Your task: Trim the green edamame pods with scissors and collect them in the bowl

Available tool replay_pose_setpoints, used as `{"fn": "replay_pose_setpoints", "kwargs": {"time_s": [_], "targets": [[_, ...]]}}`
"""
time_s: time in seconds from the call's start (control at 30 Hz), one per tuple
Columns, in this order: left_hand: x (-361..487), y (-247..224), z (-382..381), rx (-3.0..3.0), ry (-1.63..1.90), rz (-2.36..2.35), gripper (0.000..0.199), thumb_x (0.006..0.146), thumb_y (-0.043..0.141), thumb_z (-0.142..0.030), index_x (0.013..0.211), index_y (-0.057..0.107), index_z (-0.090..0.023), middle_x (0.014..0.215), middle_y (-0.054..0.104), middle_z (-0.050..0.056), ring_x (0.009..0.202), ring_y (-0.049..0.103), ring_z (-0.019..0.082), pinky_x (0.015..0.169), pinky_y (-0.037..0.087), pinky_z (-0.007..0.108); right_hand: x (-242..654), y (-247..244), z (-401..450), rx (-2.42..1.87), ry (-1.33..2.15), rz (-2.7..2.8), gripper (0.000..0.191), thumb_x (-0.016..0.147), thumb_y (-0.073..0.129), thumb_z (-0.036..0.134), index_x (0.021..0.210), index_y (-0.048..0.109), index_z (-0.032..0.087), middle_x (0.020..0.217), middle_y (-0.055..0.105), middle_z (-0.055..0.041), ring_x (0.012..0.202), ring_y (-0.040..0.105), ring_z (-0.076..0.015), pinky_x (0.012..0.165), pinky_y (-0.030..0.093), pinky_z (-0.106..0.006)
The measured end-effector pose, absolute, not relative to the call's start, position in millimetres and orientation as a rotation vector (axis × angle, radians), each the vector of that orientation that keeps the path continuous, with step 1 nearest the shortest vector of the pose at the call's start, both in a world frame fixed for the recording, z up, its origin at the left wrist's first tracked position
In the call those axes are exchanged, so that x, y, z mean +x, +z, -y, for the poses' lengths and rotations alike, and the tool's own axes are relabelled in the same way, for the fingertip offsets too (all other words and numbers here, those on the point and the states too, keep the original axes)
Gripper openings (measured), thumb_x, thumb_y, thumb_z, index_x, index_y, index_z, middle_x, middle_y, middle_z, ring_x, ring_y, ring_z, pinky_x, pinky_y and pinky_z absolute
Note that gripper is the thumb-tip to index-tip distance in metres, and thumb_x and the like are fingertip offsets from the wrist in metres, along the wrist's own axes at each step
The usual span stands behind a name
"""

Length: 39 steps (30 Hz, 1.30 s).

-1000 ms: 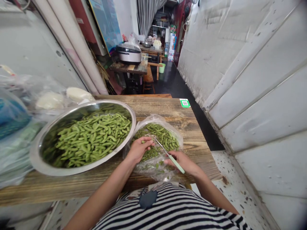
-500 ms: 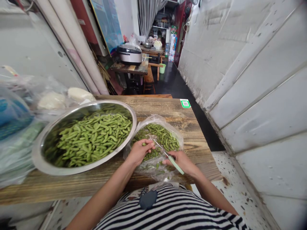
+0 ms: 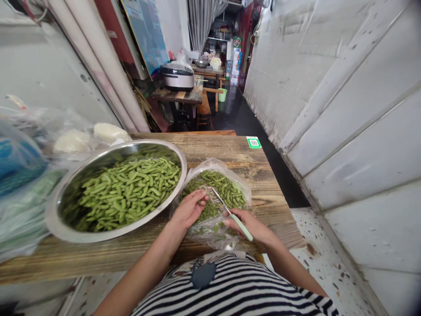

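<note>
My right hand [image 3: 245, 224] grips a pair of scissors [image 3: 241, 226] with a pale green handle. The metal blades point up and left, close together, towards my left hand. With thumb and fingertips pinched together, my left hand [image 3: 192, 206] is over a clear plastic bag [image 3: 215, 163]; what it holds is hidden by the fingers. Green edamame pods [image 3: 226, 186] fill the opened bag beneath both hands. To the left, a large steel basin [image 3: 182, 160] contains a broad heap of edamame pods [image 3: 128, 188].
The wooden table [image 3: 263, 175] carries a QR code sticker [image 3: 254, 142] at its far right corner. Plastic bags [image 3: 29, 188] crowd its left end. Beyond are a rice cooker [image 3: 177, 76] on another table and a green bin [image 3: 222, 95]. A wall [image 3: 355, 131] runs along the right.
My left hand has shifted slightly up and left and turned, so the green pod seen between its fingers no longer shows. The scissor blades have moved a little away from the fingertips.
</note>
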<state>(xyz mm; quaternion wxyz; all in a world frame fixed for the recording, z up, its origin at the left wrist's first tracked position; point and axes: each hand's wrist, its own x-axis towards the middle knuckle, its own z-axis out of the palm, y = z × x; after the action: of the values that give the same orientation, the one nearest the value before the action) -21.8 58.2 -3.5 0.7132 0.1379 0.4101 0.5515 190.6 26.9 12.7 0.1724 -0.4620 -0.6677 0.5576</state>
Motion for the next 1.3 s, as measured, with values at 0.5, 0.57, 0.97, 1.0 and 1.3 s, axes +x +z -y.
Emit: {"fn": "replay_pose_setpoints", "kwargs": {"time_s": [0.5,0.57,0.97,1.0,1.3], "targets": [[-5,0,-45,0.415,1.249,-0.969,0.035,0.052,0.084,-0.029,0.065,0.057,-0.012,0.048,0.048,-0.006,0.038,0.033,0.000,0.034,0.018,0.012,185,18,-24,-1.248,1.633,1.869,0.040,0.082,0.056,0.054,0.093,0.057,0.015,0.050,0.042,0.0073,0.043,0.038,-0.0070,0.042,0.030,-0.018],[-5,-1,-45,0.420,1.251,-0.985,0.036,0.050,0.085,-0.030,0.066,0.057,-0.012,0.048,0.048,-0.006,0.039,0.032,0.000,0.035,0.017,0.012,184,18,-23,-1.262,1.667,1.836,0.040,0.082,0.056,0.054,0.091,0.056,0.016,0.048,0.042,0.0076,0.041,0.038,-0.0070,0.039,0.030,-0.017],[-29,49,-20,0.751,1.626,-1.222,0.019,0.065,0.075,-0.028,0.069,0.060,-0.017,0.071,0.063,-0.001,0.048,0.043,0.004,0.043,0.030,0.019,195,10,-30,-1.366,1.704,1.614,0.039,0.073,0.066,0.052,0.083,0.056,0.016,0.044,0.041,0.0089,0.033,0.036,-0.0058,0.031,0.029,-0.015],[-42,61,-20,0.837,1.828,-1.299,0.016,0.066,0.074,-0.027,0.070,0.060,-0.019,0.079,0.066,-0.001,0.057,0.051,0.007,0.048,0.036,0.022,199,11,-31,-1.381,1.684,1.628,0.039,0.073,0.066,0.053,0.083,0.056,0.016,0.044,0.041,0.0086,0.033,0.037,-0.0059,0.031,0.029,-0.016],[-74,68,-39,2.073,1.760,-1.914,0.037,0.075,0.063,-0.018,0.112,0.063,-0.021,0.124,0.059,0.009,0.121,0.049,0.026,0.107,0.031,0.046,228,5,-40,-1.555,1.327,1.747,0.037,0.078,0.061,0.050,0.086,0.062,0.014,0.048,0.047,0.0050,0.043,0.047,-0.0111,0.043,0.037,-0.020]]}}
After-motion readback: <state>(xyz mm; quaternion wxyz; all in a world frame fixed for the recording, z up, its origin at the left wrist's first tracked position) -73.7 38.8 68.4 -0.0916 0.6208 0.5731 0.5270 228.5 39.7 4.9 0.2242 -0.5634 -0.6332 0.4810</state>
